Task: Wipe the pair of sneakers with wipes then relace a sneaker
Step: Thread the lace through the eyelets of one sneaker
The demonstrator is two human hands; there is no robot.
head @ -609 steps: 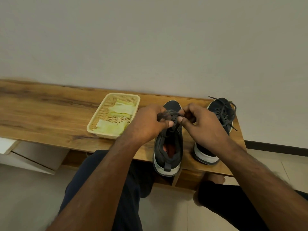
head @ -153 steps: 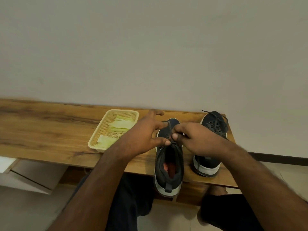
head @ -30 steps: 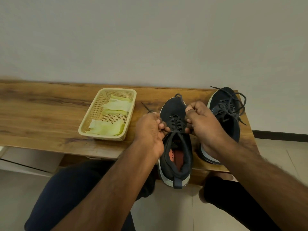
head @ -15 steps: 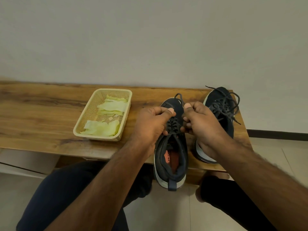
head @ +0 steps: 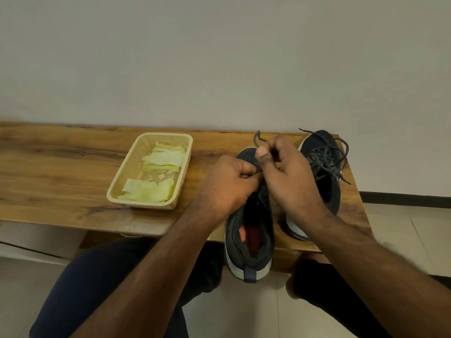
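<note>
Here both hands pinch the lace (head: 258, 140): left hand (head: 228, 185), right hand (head: 286, 174); a slip could undo the near sneaker's (head: 249, 230) knot.

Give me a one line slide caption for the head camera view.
Both hands, left hand and right hand, pinch the lace over the near sneaker beside a basket of wipes.

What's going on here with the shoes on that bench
A person is lacing the nearer dark sneaker, which sits on a wooden bench with its heel over the edge. Both the left hand and right hand pinch its lace above the tongue. The other sneaker stands beside it, laces loose. Crumpled wipes lie in a basket to the left.
</note>
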